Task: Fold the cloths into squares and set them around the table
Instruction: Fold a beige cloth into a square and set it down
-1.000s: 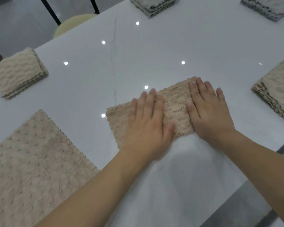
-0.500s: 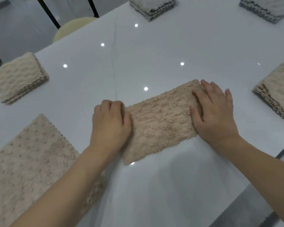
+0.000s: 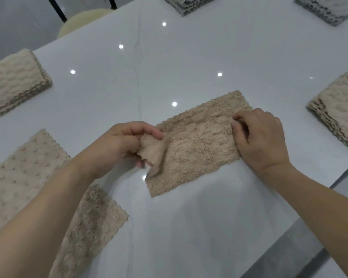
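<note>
Cloth (image 3: 197, 145) is lying half-folded on my white bench (image 3: 189, 57). My left grip (image 3: 125, 145) is pinching its lifted end; my right grip (image 3: 259, 137) is pinching the other.

Dim, cool overhead light. Ceiling spots glare as white dots on glossy table (image 3: 189, 57). Soft shadow under arms at near edge. Wide-angle bend twd frame edges; slight softness overall, left hand (image 3: 119, 145) a bit blurred.

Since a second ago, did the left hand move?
Yes. The left hand slid from the middle of the beige fluffy cloth strip to its left end, toward the folded beige pile.
</note>
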